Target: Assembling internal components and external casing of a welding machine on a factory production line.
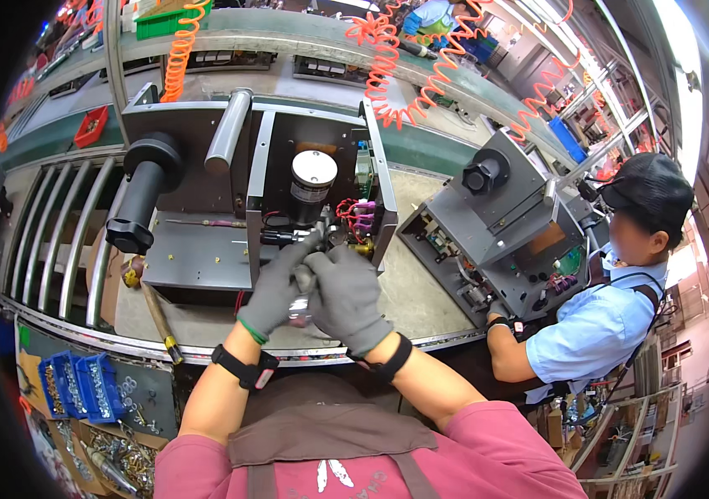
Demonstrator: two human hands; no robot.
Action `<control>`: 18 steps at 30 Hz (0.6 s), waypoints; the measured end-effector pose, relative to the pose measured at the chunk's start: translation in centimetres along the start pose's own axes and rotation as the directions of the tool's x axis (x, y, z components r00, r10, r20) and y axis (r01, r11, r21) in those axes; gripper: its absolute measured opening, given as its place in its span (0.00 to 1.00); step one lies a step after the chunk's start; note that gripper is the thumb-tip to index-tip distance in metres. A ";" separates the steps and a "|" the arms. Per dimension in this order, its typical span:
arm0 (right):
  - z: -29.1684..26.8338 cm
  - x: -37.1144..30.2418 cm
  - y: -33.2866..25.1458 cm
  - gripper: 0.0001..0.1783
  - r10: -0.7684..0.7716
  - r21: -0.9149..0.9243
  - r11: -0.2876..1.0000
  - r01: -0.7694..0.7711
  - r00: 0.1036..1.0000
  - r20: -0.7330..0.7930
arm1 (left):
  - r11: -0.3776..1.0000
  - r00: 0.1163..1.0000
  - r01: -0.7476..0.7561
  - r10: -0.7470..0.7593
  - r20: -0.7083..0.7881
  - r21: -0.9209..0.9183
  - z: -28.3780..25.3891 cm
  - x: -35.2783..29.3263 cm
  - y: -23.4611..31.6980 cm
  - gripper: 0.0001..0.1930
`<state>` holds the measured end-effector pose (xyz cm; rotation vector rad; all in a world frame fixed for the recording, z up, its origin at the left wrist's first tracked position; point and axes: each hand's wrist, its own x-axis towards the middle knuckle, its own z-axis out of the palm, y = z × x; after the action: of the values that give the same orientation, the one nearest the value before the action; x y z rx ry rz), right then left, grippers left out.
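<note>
A dark grey metal machine housing point(205, 258) stands on the bench before me. It carries a black cylindrical motor with a white top point(314, 169), red wires and purple connectors point(363, 218). My left hand point(275, 287), in a grey glove, is closed at the housing's front opening, below the motor. Beside it and touching it, my right hand point(346, 295), gloved too, is closed near a brass fitting point(363, 248). A shiny piece with a reddish part point(299, 312) shows beneath the hands. What the fingers grip is mostly hidden.
A hammer point(155, 312) lies left of the housing, near metal rollers point(63, 241). Blue bins of screws point(80, 387) stand at lower left. On the right, a person in a light blue shirt point(596, 308) works at a second housing point(496, 224). Orange coiled hoses point(384, 66) hang above.
</note>
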<state>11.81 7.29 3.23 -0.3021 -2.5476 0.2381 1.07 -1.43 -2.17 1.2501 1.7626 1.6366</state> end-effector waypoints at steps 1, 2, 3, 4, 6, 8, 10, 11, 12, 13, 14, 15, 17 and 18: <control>-0.8 -0.4 0.1 0.11 0.025 0.016 1.000 -0.026 0.999 0.038 | 0.991 0.993 -0.107 0.110 -0.033 0.083 0.5 -0.8 0.1 0.27; -1.6 -0.9 0.3 0.10 -0.054 0.104 0.992 0.066 0.991 -0.120 | 0.986 0.988 -0.119 0.129 -0.083 0.117 1.0 -1.5 0.2 0.28; -2.3 -1.6 0.5 0.09 -0.090 0.196 0.970 0.143 0.963 -0.256 | 0.984 0.984 -0.118 0.133 -0.118 0.134 1.4 -2.2 0.3 0.28; -2.6 -2.0 0.8 0.11 -0.165 0.259 0.928 0.266 0.921 -0.353 | 0.997 0.986 0.031 -0.042 -0.161 -0.067 2.0 -2.8 0.5 0.29; -2.9 -4.2 0.1 0.11 -0.115 0.538 0.816 0.212 0.971 -0.209 | 0.998 0.966 0.035 -0.049 -0.252 -0.060 2.6 -3.2 0.8 0.30; -2.6 -5.2 0.2 0.12 -0.267 0.433 0.830 0.352 0.932 -0.246 | 0.984 0.935 0.060 -0.115 -0.335 -0.170 3.0 -3.0 1.1 0.32; -1.7 -5.5 0.5 0.20 0.344 0.445 0.784 -0.432 0.900 0.266 | 0.975 0.909 0.054 -0.138 -0.393 -0.216 3.1 -2.3 1.4 0.31; -0.7 -4.5 1.1 0.25 0.321 0.531 0.787 -0.313 0.944 0.080 | 0.955 0.888 0.051 -0.177 -0.425 -0.292 3.0 -1.9 1.5 0.31; 0.1 -3.7 1.6 0.27 0.311 0.546 0.798 -0.255 0.950 -0.010 | 0.929 0.858 0.082 -0.250 -0.448 -0.362 3.2 -1.6 1.6 0.30; 0.8 -3.0 2.1 0.28 0.330 0.553 0.799 -0.238 0.941 -0.071 | 0.932 0.854 0.085 -0.250 -0.456 -0.352 3.4 -1.5 1.7 0.30; 1.6 -2.3 2.6 0.28 0.323 0.562 0.794 -0.230 0.944 -0.070 | 0.914 0.829 0.089 -0.289 -0.478 -0.396 3.7 -1.2 1.7 0.30; 2.2 -1.6 2.9 0.30 0.266 0.523 0.832 -0.185 0.961 -0.082 | 0.882 0.790 0.143 -0.374 -0.485 -0.449 3.9 -1.2 1.7 0.31; 3.0 -1.1 3.2 0.33 0.204 0.490 0.861 -0.137 0.975 -0.086 | 0.892 0.779 0.066 -0.326 -0.536 -0.447 4.5 -1.0 1.5 0.31; 3.1 -1.0 3.2 0.36 0.154 0.323 0.926 -0.196 0.977 0.151 | 0.891 0.769 0.004 -0.292 -0.568 -0.454 4.7 -0.9 1.4 0.31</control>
<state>11.47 9.79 -0.62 -0.3919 -2.5416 0.7735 5.75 0.32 -2.04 0.3463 1.6220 2.3500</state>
